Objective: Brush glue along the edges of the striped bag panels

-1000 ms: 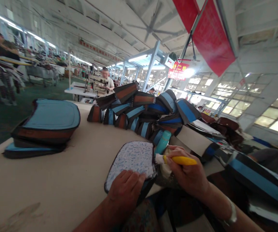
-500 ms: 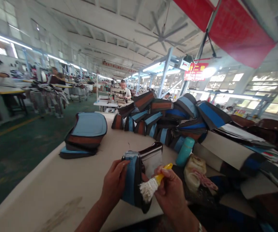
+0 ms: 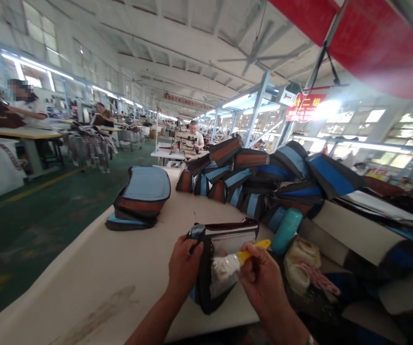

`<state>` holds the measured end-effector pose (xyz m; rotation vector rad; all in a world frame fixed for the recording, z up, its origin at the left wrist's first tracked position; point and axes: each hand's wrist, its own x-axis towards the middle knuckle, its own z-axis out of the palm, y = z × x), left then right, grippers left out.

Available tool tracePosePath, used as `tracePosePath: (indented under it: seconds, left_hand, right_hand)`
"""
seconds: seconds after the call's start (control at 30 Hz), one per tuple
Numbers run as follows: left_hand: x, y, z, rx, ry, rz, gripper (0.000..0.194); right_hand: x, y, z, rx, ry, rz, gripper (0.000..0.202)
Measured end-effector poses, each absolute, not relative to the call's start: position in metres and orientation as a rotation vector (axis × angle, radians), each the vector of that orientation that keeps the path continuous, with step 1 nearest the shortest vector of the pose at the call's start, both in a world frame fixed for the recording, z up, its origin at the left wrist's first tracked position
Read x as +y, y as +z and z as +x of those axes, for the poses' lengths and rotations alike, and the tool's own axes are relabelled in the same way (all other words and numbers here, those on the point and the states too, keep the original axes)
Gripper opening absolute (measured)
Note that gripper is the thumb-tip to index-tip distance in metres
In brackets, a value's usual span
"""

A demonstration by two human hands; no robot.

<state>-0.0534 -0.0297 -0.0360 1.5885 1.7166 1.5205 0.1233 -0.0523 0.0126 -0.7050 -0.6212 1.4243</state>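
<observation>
Has turned the fabric case [image 3: 205,282] to expose more of the pale inner face since the frame half a second ago, and has carried the brush [image 3: 239,259] from the dark edge to a position over that face. Grips the yellow handle in the right hand [image 3: 260,275], with fingers closed around it and white-coated bristles directed left; cannot tell contact from clearance between bristles and inner face. Holds the case by the upper left edge in the left hand [image 3: 185,263], with fingers bent tightly over that edge. Stands the case on the tabletop [image 3: 149,268] between both hands, presumably to present the inner face to the brush, with the left hand as brace.

Note at right a stained tub [image 3: 307,254], a pink cloth [image 3: 321,278] against it and a teal bottle [image 3: 287,230] just behind, likely placed for short reach. Shows no legible brand on either container.

Note farther off a stack [image 3: 147,191] of cases at left and a heaped pile [image 3: 238,177] at centre-right, apparently set back from the working position. See beyond the tabletop a person [image 3: 194,134] at a sewing machine. Read "二组" in yellow on the red sign [image 3: 305,106]; cannot read the smaller line beneath.
</observation>
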Motion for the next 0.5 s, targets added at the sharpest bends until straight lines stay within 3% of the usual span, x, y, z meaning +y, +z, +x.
tracePosePath:
  seconds: [0.37,0.5]
  left_hand:
    - [-0.051,-0.010,-0.048,1.496,1.429,1.561,0.023]
    - [-0.050,-0.014,-0.053,1.472,1.427,1.566,0.023]
  right_hand:
    - [-0.021,0.058,0.120,-1.665,0.312,-0.960,0.018]
    - [-0.013,0.058,0.120,-1.563,0.272,-1.030,0.020]
